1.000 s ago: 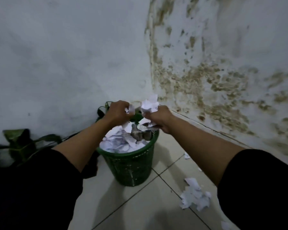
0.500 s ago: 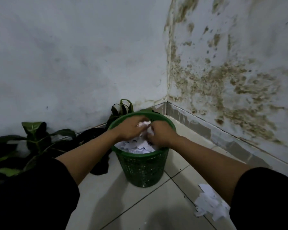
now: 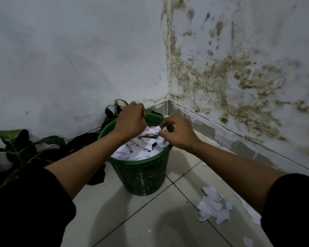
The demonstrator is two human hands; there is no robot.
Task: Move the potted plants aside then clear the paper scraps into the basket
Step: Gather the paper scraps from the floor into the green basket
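Both hands lifted clear of scraps since half second ago, handful now dropped in basket (image 3: 141,175). Left hand (image 3: 130,120) curled, empty. Right hand (image 3: 175,134) loosely curled, apparently empty. Floor scraps (image 3: 214,207) remain right of basket: another scoop needed. Plants (image 3: 16,145) already aside, left.

Single head-worn view, angled forward and down, close over the basket (image 3: 141,177) in a room corner.

Illumination: dim, cool, even; source not visible.
Shadows: soft, on the floor (image 3: 150,220) below the arms and beside the basket (image 3: 143,175).
Glare: faint sheen on the tiles.
Sharpness: mild softness, slight blur at both hands.
Distortion: wide-angle bowing towards the edges.
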